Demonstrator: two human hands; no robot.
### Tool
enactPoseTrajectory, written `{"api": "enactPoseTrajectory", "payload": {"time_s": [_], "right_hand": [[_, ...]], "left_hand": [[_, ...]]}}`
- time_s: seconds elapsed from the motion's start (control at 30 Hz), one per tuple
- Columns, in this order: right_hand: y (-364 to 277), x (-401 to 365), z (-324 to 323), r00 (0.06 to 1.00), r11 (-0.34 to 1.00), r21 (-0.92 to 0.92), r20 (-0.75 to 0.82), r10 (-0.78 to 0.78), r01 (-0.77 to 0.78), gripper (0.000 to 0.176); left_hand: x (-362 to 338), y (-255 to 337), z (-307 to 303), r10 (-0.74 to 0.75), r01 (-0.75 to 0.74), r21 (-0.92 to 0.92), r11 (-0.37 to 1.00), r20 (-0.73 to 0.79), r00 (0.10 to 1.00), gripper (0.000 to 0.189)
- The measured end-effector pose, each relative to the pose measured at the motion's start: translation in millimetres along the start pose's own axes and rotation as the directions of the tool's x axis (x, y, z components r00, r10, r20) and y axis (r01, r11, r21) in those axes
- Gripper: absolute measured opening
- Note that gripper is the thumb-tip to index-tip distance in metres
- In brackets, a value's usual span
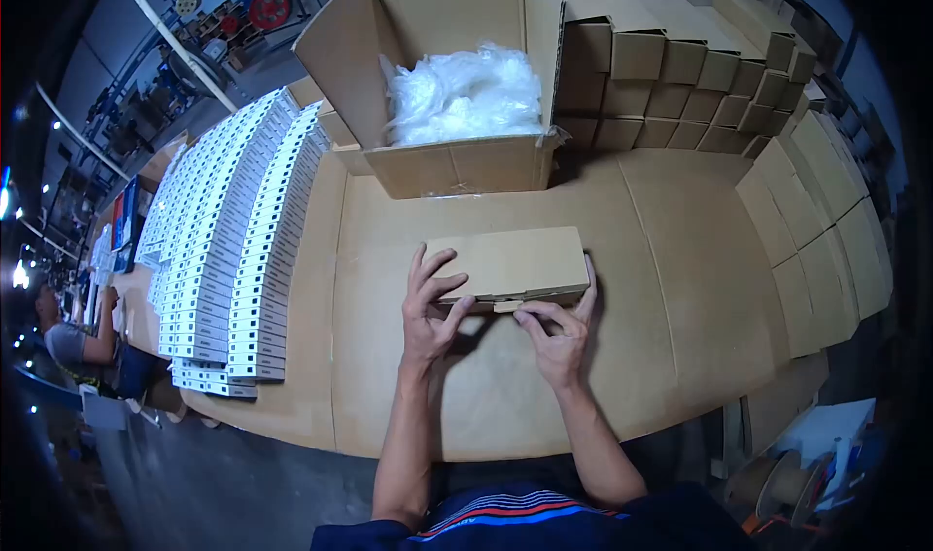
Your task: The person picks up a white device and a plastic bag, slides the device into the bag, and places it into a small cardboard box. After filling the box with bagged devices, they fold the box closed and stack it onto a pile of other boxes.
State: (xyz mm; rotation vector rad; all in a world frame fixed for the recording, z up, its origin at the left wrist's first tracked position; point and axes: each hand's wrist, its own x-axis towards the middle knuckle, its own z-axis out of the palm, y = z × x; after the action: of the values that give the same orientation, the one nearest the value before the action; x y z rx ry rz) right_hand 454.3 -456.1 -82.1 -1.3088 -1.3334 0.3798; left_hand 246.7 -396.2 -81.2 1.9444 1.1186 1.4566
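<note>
A small brown cardboard box (515, 258) sits between my hands above the cardboard-covered table, its lid down and a small tab showing at the front edge. My left hand (432, 308) grips its left end, fingers over the top and thumb at the front edge. At the front right, my right hand (559, 332) has its thumb and index finger by the tab, while other fingers wrap the right side. The box's inside and underside are hidden.
Behind stands a large open carton (462, 167) of clear plastic bags (466, 94). Stacked white boxes (219, 250) line the left. Brown boxes (680, 85) are piled at back right, with more boxes (821, 230) at the right edge. Another person (83, 332) sits far left.
</note>
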Motion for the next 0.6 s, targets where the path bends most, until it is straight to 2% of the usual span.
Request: {"api": "enactPoseTrajectory", "payload": {"time_s": [0.03,0.1,0.13,0.23,0.27,0.37,0.4,0.5,0.53,0.6], "right_hand": [[0,1,0,1.0,1.0,-0.015,0.006,-0.005,0.005,0.02],[-3,4,-5,1.0,0.998,-0.057,0.015,-0.012,0.013,0.018],[-7,8,-7,0.999,1.0,0.014,-0.04,-0.015,0.016,0.015],[3,24,-25,0.955,0.931,0.293,-0.131,0.267,-0.22,0.012],[1,34,-42,0.991,0.996,-0.035,-0.111,0.072,-0.077,0.014],[-5,55,-65,0.989,0.982,-0.161,0.129,-0.076,0.096,0.014],[3,61,-68,0.95,0.937,-0.198,0.179,-0.255,0.288,0.016],[13,72,-77,0.861,0.874,-0.202,0.367,-0.352,0.443,0.014],[11,73,-82,0.838,0.869,-0.257,0.477,-0.266,0.423,0.014],[-7,80,-86,0.787,0.788,-0.294,0.507,-0.351,0.541,0.015]], "left_hand": [[1,6,-5,0.036,-0.044,0.172,0.984,0.05,0.998,0.029],[-1,19,-10,0.079,-0.152,0.477,0.866,0.168,0.983,0.029],[-2,26,-10,0.083,-0.176,0.534,0.827,0.193,0.978,0.035],[-7,40,-6,0.024,-0.171,0.632,0.756,0.234,0.972,0.04],[-9,39,-2,0.059,-0.199,0.658,0.726,0.229,0.972,0.044],[-11,44,7,0.002,-0.16,0.625,0.764,0.246,0.969,0.043],[-9,47,8,0.025,-0.193,0.623,0.758,0.268,0.963,0.047],[-9,45,10,0.055,-0.195,0.507,0.84,0.278,0.959,0.052],[-9,45,11,0.065,-0.199,0.503,0.841,0.271,0.96,0.053],[-9,43,9,0.065,-0.193,0.475,0.858,0.273,0.96,0.053]]}}
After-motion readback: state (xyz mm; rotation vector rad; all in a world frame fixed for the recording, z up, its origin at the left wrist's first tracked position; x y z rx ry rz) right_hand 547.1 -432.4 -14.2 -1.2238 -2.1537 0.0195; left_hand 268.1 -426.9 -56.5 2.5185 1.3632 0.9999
